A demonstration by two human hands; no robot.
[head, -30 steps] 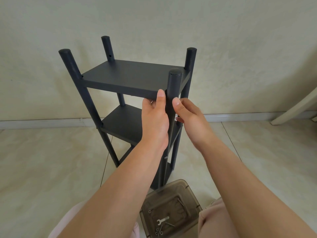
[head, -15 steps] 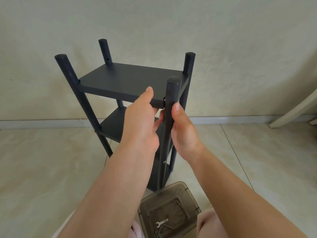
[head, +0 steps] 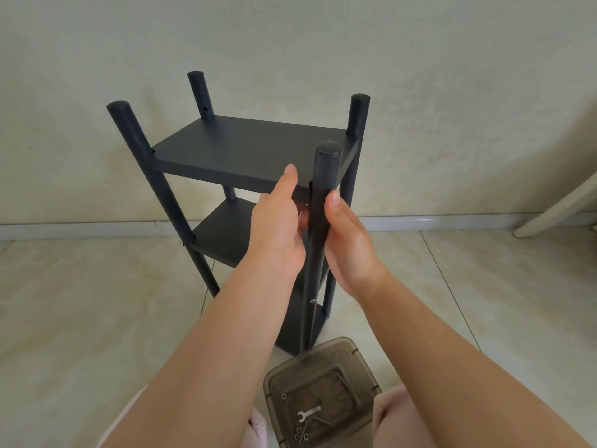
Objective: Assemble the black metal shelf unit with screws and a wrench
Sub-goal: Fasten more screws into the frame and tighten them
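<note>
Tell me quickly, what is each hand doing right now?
Left hand: at the near corner of the top shelf, fingers forward; whether it pinches something cannot be told.
Right hand: holds the near post.

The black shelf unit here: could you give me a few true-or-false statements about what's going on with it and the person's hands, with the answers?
1. The right hand grips the near post of the black shelf unit. True.
2. The wrench is held in the left hand. False: it lies in the brown plastic bin on the floor.
3. The left hand is at the front edge of the top shelf, beside the near post. True.
4. The shelf unit lies flat on its side. False: it stands on the tiled floor, posts pointing up.
5. The bin sits on the top shelf. False: it is on the floor, between the person's knees.
</note>
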